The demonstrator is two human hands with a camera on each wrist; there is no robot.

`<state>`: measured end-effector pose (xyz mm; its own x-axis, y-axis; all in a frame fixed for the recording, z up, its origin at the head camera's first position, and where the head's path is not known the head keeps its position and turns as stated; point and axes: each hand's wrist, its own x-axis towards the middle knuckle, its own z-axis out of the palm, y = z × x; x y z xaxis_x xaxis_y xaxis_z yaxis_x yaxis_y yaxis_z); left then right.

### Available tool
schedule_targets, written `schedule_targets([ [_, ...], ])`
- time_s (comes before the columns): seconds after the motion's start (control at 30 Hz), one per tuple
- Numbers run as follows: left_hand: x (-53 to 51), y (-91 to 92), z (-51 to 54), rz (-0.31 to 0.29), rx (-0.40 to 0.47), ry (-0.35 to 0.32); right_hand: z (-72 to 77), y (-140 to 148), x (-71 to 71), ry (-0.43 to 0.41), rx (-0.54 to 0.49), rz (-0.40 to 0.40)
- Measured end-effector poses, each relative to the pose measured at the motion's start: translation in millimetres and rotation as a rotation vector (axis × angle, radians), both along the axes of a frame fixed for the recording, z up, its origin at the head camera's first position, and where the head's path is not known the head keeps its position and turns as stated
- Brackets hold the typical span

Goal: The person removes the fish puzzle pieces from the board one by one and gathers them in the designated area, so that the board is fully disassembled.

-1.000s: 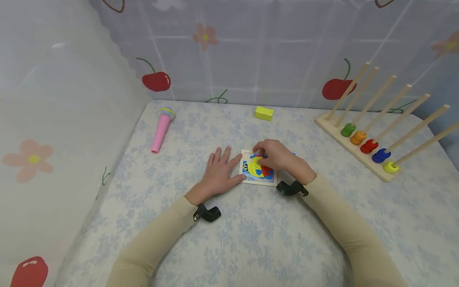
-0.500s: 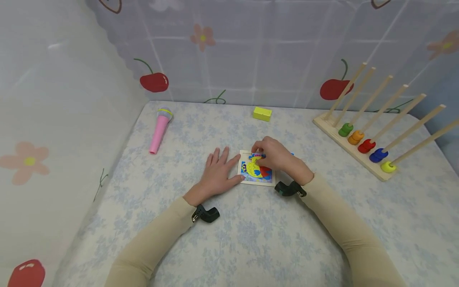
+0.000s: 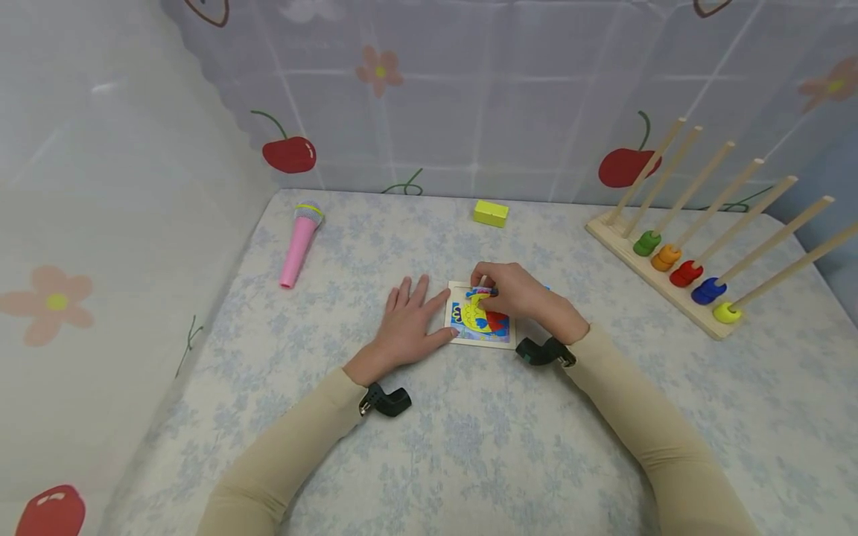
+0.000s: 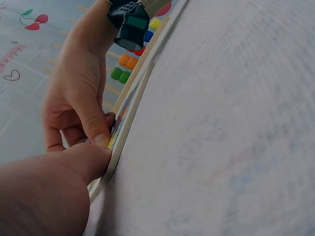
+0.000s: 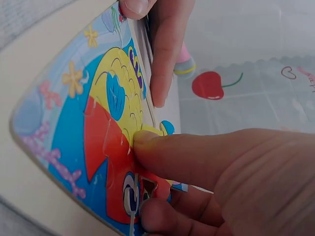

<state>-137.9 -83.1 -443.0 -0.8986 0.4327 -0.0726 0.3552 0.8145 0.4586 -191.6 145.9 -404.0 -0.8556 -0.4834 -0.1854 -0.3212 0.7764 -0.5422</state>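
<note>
A small framed jigsaw puzzle (image 3: 480,321) with a yellow and red fish picture lies flat on the table. My left hand (image 3: 410,331) rests to its left with fingers spread, thumb and forefinger on the frame's left border. My right hand (image 3: 515,290) is over the upper right of the frame. Between its thumb and fingers it pinches a puzzle piece (image 5: 167,128) with yellow and blue print, raised at a tilt over the picture. The thumb and fingers cover much of that piece. Bare pale board shows in the upper part of the frame.
A pink toy microphone (image 3: 301,244) lies at the back left. A yellow block (image 3: 491,214) is near the back edge. At the right stands a wooden peg rack (image 3: 653,279) with coloured beads. A bit of blue (image 3: 547,288) shows behind my right hand.
My right hand shifts very slightly over the upper part of the frame, still pinching the piece. My left hand stays in place on the border.
</note>
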Motion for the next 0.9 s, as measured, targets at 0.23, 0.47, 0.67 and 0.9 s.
schedule_targets([
  [0.23,0.2,-0.1,0.8,0.001,0.006,0.008,2.4,4.4,-2.9,-0.032,-0.053,0.026],
  [0.47,-0.8,0.2,1.6,-0.001,-0.004,0.012,1.1,8.0,-5.3,-0.026,-0.089,0.043],
  [0.67,-0.9,0.8,1.3,-0.002,0.003,0.004,0.0,9.6,-5.9,-0.037,-0.094,0.033],
  [0.9,0.1,0.2,0.2,0.0,0.008,0.001,6.8,10.8,-5.9,-0.058,-0.083,-0.003],
])
